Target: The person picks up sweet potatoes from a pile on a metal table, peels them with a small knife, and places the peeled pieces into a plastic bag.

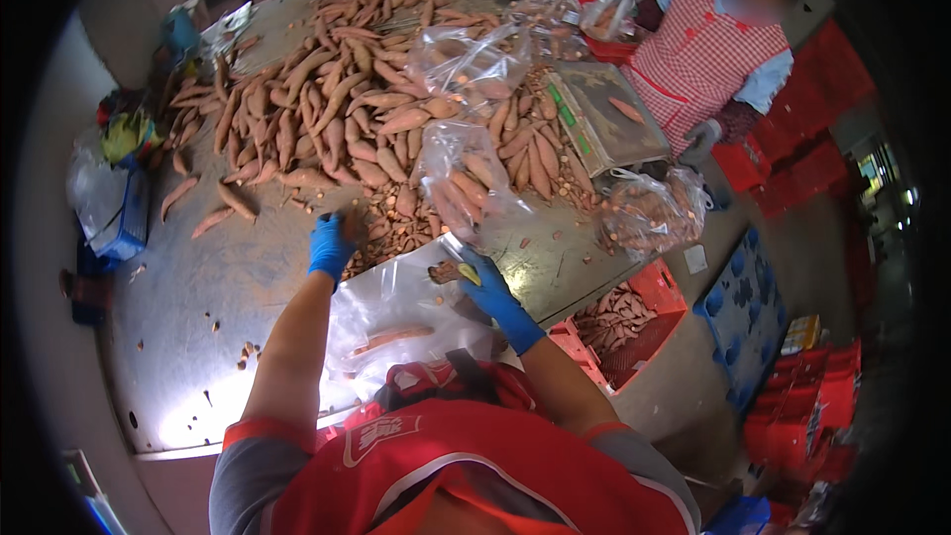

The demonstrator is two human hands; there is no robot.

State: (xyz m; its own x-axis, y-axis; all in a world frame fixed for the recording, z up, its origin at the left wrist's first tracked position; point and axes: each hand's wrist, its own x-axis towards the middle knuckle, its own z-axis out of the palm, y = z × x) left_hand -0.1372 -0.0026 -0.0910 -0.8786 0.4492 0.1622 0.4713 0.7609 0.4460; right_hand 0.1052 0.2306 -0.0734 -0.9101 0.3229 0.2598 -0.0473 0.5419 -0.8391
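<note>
Both hands wear blue gloves. My left hand point(332, 244) is at the near edge of a heap of sweet potatoes point(319, 104); a blurred reddish-brown thing lies at its fingers, and I cannot tell whether it is held. My right hand point(487, 286) grips a tool with a yellow-green part point(469, 273); its kind is unclear. A dark brown piece point(443, 272) is beside the tool's tip. Under my hands lies a clear plastic bag point(401, 290) with a long root point(394, 338) on or in it. Cut root ends point(394, 230) are scattered between the heap and the bag.
A filled plastic bag point(461, 186) stands ahead, another point(654, 212) at the table's right edge. A scale point(609, 119) carries one root. A co-worker in a checked apron point(706, 52) stands right; others work across the table. A red crate point(672, 297) of small roots sits below right, near a blue pallet point(745, 316).
</note>
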